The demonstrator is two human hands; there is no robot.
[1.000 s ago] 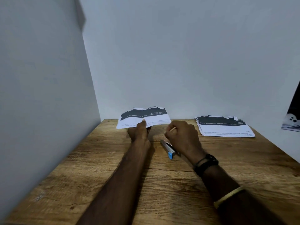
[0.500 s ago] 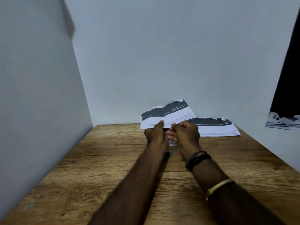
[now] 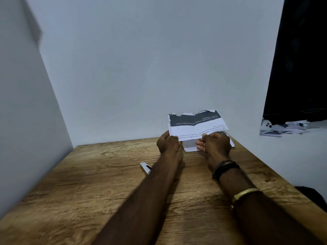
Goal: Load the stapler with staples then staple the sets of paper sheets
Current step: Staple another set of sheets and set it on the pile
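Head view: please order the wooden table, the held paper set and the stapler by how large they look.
1. wooden table
2. held paper set
3. stapler, though the left arm hides part of it, so its full size is unsure.

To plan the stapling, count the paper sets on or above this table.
2. A held set between left hand and right hand; a stack on the table behind them, partly hidden.
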